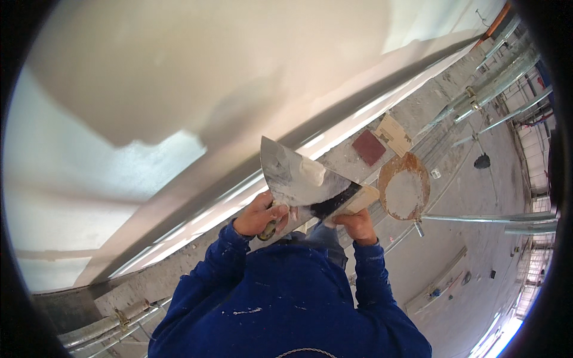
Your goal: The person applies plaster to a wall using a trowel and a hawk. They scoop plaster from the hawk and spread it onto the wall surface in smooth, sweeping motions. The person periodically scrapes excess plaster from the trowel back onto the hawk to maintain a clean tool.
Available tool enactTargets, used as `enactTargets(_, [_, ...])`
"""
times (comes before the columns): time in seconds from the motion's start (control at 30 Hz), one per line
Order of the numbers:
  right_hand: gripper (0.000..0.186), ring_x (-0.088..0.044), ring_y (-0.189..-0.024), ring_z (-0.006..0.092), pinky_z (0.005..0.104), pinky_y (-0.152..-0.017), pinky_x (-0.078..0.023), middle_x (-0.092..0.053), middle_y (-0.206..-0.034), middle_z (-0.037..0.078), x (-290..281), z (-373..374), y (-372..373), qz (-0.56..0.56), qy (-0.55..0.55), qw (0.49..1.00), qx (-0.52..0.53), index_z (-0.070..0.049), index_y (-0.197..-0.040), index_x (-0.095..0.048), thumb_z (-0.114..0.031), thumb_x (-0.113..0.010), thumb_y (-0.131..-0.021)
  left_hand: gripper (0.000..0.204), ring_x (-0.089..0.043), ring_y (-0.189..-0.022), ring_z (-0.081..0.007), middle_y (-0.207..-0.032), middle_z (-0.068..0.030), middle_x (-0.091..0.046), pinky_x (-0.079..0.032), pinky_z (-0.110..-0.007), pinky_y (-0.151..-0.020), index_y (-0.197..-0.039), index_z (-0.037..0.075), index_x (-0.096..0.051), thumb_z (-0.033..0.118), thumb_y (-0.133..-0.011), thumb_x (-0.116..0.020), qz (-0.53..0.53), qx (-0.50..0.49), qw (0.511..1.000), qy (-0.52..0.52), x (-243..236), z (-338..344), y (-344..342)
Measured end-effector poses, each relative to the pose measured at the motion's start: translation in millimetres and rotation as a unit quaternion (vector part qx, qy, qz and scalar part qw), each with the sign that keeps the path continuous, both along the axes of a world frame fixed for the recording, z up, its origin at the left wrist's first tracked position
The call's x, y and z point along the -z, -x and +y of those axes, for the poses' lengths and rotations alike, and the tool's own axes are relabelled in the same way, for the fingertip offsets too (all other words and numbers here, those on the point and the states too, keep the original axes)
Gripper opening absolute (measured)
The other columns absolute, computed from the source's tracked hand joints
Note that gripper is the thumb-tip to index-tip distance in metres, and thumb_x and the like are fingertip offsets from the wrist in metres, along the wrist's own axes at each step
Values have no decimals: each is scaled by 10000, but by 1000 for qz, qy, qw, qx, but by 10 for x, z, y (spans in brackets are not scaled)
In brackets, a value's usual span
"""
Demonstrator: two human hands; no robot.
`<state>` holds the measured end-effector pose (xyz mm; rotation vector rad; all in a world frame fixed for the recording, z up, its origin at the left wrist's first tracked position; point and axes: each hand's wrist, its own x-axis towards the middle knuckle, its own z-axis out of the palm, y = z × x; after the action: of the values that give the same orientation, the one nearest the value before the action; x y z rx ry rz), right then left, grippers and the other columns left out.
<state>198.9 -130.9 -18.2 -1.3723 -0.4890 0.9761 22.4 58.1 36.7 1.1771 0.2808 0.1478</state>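
My left hand [258, 216] is closed around the dark and yellowish handle of a wide putty knife [285, 170]. Its broad metal blade tilts up in front of me, with a lump of white filler [312, 171] on it. On the other side, my right hand [358, 225] grips a flat tan-and-black piece [361, 200] between thumb and fingers. That piece lies against or just beside the blade's right part; whether they touch, I cannot tell. White smears show on the fingers of my left hand.
A wall [179, 71] with pale patches rises ahead and left. On the dusty platform [444, 89] lie a dark red square sheet [369, 148] and a printed tan piece [393, 135]. Nearby is a round rusty-brown thing [387, 177] with a greyish middle. Metal scaffold tubes [495, 218] run at right.
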Motion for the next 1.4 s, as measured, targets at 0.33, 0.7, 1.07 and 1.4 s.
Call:
enactTargets(0.33, [441,-560,-830,250,378,-773,-478,-565,-888,120,-169,337,173,443,-30,888,122,15,-1054,-514,-134,-578,-644,637,-570,-736,-277,-850,-90,-555,-460,-356,-612,-1203,195,-550,-97,-637,-576,-116,-115,750,-641,20,405,-461])
enactTargets(0.7, [178,-517,-820,176,332,-752,-407,-525,-825,34,296,586,-1239,202,-201,905,316,-27,-879,-560,-56,-615,-712,642,-565,-749,-316,-869,-123,-542,-476,-368,-661,-1218,175,-542,-93,-639,-471,116,-123,774,-610,961,471,118])
enactTargets(1.07, [256,-547,-665,167,331,-630,-451,-588,-705,99,786,1751,-3607,-257,-33,826,500,54,-938,-575,-60,-542,-710,350,-534,-766,-299,-821,-168,-542,-437,-374,-672,-1166,-32,-516,59,-828,-513,162,-158,801,-554,844,303,-6])
enactTargets(1.4, [462,-611,-905,305,352,-791,-458,-632,-950,194,844,2222,-4012,-279,30,844,457,-24,-1160,-548,14,-524,-700,387,-535,-736,-269,-797,-138,-537,-432,-352,-648,-1194,-9,-503,24,-810,-541,171,-146,799,-558,792,398,-133])
